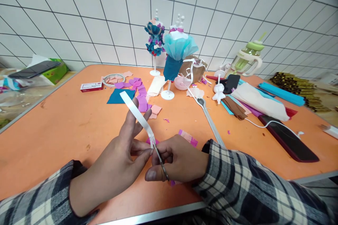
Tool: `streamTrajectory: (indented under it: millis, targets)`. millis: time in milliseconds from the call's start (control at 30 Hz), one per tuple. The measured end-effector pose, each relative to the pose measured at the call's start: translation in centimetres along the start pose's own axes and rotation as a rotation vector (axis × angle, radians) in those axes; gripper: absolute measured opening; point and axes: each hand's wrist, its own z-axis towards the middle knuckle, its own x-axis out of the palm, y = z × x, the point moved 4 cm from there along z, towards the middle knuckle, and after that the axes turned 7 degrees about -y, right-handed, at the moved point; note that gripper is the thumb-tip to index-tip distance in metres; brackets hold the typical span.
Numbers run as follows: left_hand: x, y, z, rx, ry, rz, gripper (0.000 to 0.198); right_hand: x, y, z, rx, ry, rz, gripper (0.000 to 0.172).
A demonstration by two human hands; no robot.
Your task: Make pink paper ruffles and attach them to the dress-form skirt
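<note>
My left hand [124, 158] pinches a white strip of tape [136, 112] between thumb and fingertips, the other fingers raised; the strip runs up and to the left. My right hand [176, 160] is closed round small scissors [161, 161], whose blades meet the strip's lower end just above the orange table [66, 126]. Pink and magenta felt scraps [188, 137] lie under and behind my right hand.
Two small mannequins in blue dresses [174, 47] stand at the back, with felt pieces [139, 93], a tape roll [114, 79] and a red box [91, 86]. A ruler [211, 121], a dark phone with a cable [287, 137], fabric rolls and a green bottle [248, 58] lie at the right.
</note>
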Motion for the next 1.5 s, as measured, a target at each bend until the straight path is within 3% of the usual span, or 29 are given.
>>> streamTrajectory:
  millis: [400, 667, 900, 1033, 1233, 1300, 1400, 1500]
  targets:
    - [0.1, 0.0, 0.4, -0.058, -0.017, -0.099, 0.116, 0.1, -0.4, 0.1, 0.019, 0.003, -0.005, 0.045]
    - [0.2, -0.2, 0.0, -0.010, 0.020, -0.009, 0.099, -0.1, -0.4, 0.1, 0.067, 0.058, 0.035, 0.045]
    - [-0.1, 0.2, 0.3, -0.042, -0.015, -0.064, 0.112, 0.0, -0.7, 0.4, 0.077, 0.030, -0.011, 0.047]
    - [-0.3, 0.5, 0.8, -0.071, -0.011, -0.060, 0.115, -1.0, 0.3, 0.5, 0.053, 0.130, 0.083, 0.045]
    - [-0.4, 0.6, 0.9, -0.093, 0.013, -0.056, 0.118, -2.3, 0.7, 0.4, 0.193, 0.375, 0.117, 0.062]
    - [-0.6, 0.6, 0.9, -0.102, 0.018, -0.064, 0.119, -2.5, 0.4, 0.7, 0.173, 0.330, 0.084, 0.057]
    - [-1.0, 0.6, 1.2, -0.118, 0.015, -0.100, 0.123, -2.6, 0.0, 1.2, 0.072, 0.158, 0.007, 0.046]
    - [-1.5, 0.4, 1.6, -0.146, -0.006, -0.154, 0.127, -2.8, 0.0, 1.2, 0.060, 0.052, -0.147, 0.049]
